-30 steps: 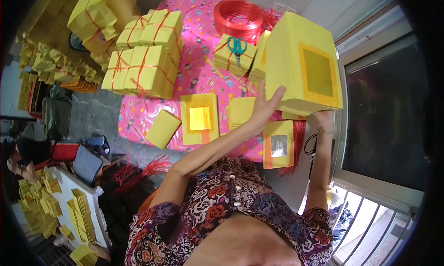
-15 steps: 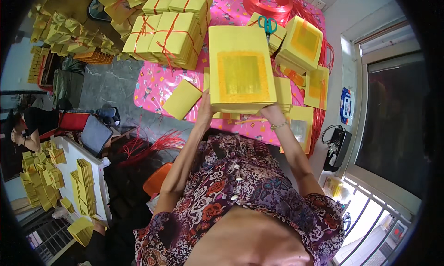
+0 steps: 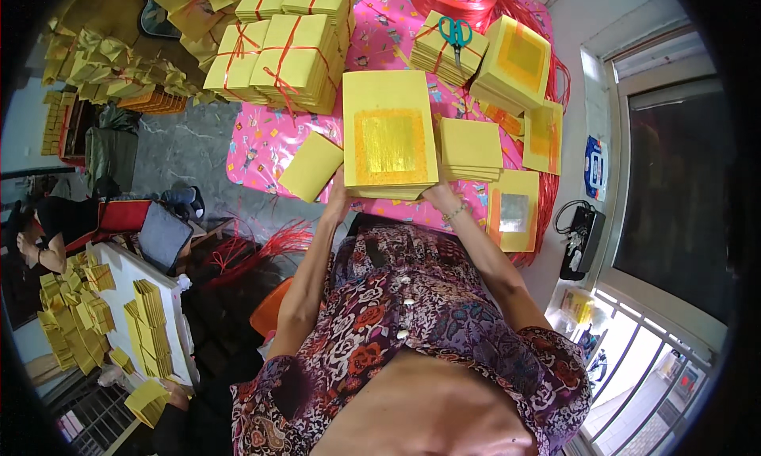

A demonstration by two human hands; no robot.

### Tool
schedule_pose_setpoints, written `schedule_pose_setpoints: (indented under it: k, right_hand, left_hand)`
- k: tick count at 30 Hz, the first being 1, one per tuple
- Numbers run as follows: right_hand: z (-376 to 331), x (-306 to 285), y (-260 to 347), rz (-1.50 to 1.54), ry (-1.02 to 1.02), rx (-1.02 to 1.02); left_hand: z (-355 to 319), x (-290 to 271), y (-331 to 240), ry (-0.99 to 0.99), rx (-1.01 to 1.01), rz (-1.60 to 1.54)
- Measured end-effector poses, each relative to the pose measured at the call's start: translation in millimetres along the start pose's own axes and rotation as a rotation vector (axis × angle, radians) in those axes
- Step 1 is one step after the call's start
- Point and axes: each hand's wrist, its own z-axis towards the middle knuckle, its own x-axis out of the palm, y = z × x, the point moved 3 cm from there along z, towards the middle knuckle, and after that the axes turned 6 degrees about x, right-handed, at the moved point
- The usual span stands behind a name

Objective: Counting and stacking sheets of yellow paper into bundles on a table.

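A thick stack of yellow paper sheets (image 3: 390,91), its top sheet bearing a gold-foil square with an orange border, is held between my two hands. My left hand (image 3: 339,196) grips its lower left side, and my right hand (image 3: 437,194) is at the lower right corner. The fingers are partly hidden by the stack. To the left of it lies a tilted yellow packet (image 3: 312,167). Just right is a low pile of plain yellow sheets (image 3: 471,145), and beyond that a yellow sheet with a silver square (image 3: 514,212).
On the pink patterned tablecloth (image 3: 258,143) stand yellow bundles tied with red ribbon (image 3: 293,56). Teal-handled scissors (image 3: 455,34) lie on a tied bundle, near a coil of red plastic ribbon (image 3: 456,8). At the left, a person's hand (image 3: 176,394) touches yellow paper by a white table (image 3: 119,297).
The stack has come down and nearer to me, moving slightly left, with both hands still on it. The scissors' bundle and the plain pile at right show more fully.
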Motion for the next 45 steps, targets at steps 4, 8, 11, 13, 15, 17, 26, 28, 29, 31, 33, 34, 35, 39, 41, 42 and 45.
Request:
schedule_pose_setpoints:
  k: [4,8,11,13,15,17,26,28,29,31,33,34,35,39,41,42,45]
  right_hand:
    - [5,-10,-6,-0.178,-0.056,0.053]
    - [7,-31,-16,-0.966,-0.025,-0.334]
    - [16,-54,-36,-0.650,0.000,-0.116]
    - [19,-65,-43,-0.865,-0.020,-0.123]
    - [25,-70,-50,-0.830,-0.045,-0.129]
    - [29,-74,-55,-0.581,-0.111,-0.062]
    - [13,-33,-28,-0.171,-0.102,0.004]
    - [5,-17,-12,0.085,-0.054,0.083]
    - [0,-8,-5,0.342,0.023,0.151]
    - [-3,5,7,0.203,-0.103,0.169]
    - [-7,13,18,0.099,-0.156,0.216]
    - [-10,13,24,0.055,-0.183,0.270]
    - [-12,13,29,0.008,-0.167,0.298]
    - [-27,10,42,0.001,-0.152,0.236]
    - [-37,10,50,-0.084,-0.127,0.191]
    - [-38,10,52,-0.213,-0.197,0.159]
    - [-47,22,60,-0.591,-0.304,0.033]
  left_hand:
    - [1,-2,9,0.005,-0.033,-0.023]
    - [-1,-3,13,0.038,-0.067,-0.046]
    - [-2,-5,14,0.054,-0.084,-0.091]
    - [-2,-4,13,0.095,-0.085,-0.117]
    - [-3,-5,11,0.098,-0.092,-0.116]
    - [-6,-5,7,0.063,-0.126,-0.082]
    - [-15,0,-12,0.001,-0.107,-0.047]
    - [-16,0,-9,-0.012,-0.096,-0.072]
    - [-17,-1,-8,-0.023,-0.097,-0.083]
    - [-16,-1,-7,0.006,-0.090,-0.127]
    - [-17,1,-8,0.006,-0.087,-0.142]
    - [-18,3,-8,-0.008,-0.086,-0.135]
    - [-18,6,-10,-0.020,-0.081,-0.127]
    - [-22,19,-24,-0.059,-0.122,-0.027]
    - [-23,27,-31,-0.072,-0.188,0.066]
    - [-22,31,-36,-0.093,-0.127,0.102]
    - [-23,44,-49,-0.162,0.046,0.220]
